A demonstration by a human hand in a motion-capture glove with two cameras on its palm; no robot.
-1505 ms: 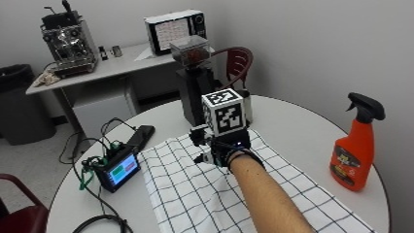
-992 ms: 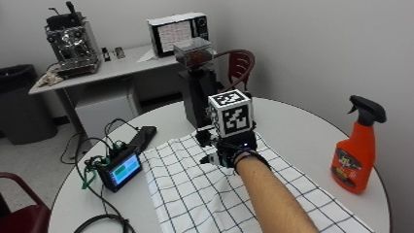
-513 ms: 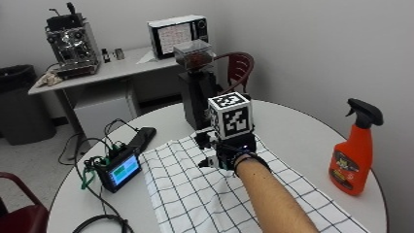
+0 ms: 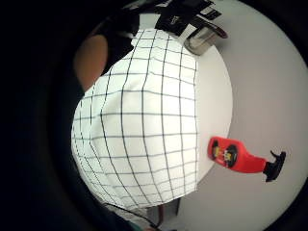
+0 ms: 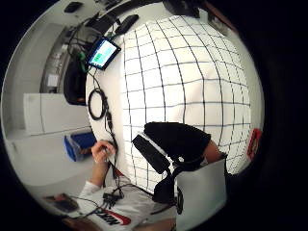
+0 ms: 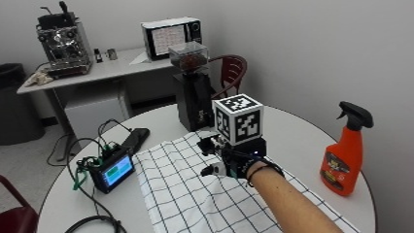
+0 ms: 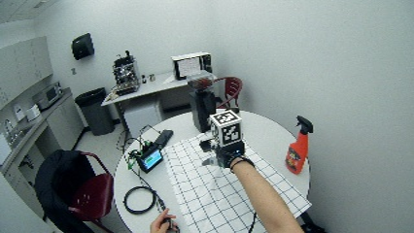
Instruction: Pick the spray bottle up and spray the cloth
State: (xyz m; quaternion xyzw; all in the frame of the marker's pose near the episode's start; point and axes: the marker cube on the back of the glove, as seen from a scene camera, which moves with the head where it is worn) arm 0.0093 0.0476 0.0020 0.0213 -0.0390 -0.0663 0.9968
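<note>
Orange plastic spray bottle [image 6: 341,158] with a black trigger head stands upright near the 3 o'clock rim of the round white bench [image 6: 294,133], untouched. A white cloth [image 6: 187,194] printed with a thin dark grid lies flat over the middle of the bench, running toward the 6 o'clock edge; bottle and cloth sit apart, with bare benchtop between them. The black-gloved right hand [image 6: 236,162] hovers above the centre of the cloth, arm reaching in from 5 o'clock, well apart from the bottle. Whether its grip is spread or pressed together cannot be told; it holds nothing visible. At 9 o'clock, just beside the cloth, a small device with a lit green screen [image 6: 111,172] stands among cables. At 12 o'clock a tall black coffee grinder [image 6: 193,92] stands on the bench
</note>
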